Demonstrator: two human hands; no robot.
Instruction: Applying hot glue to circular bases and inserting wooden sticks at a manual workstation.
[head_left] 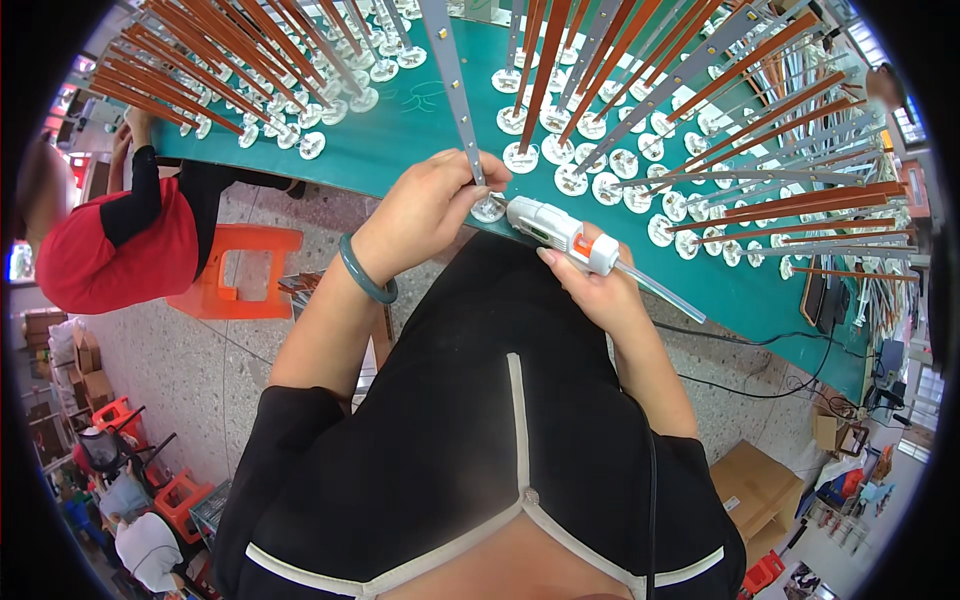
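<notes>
My left hand (425,205) pinches the lower end of a long grey LED strip (452,75), just above a small round white base (487,209) at the near edge of the green table. The strip stands up from that base, leaning slightly left. In my right hand (605,295) lies a white hot glue gun (545,222) with an orange part near its back. Its nozzle points left, close to the round base; whether it touches cannot be told. A clear glue stick (660,292) pokes out of the gun's rear.
Many brown and grey strips on round bases crowd the green table (405,145), right (640,195) and far left (290,130). Dark cables (745,342) hang at the right edge. A person in red (110,245) works at left, beside an orange stool (245,270). A cardboard box (750,490) stands lower right.
</notes>
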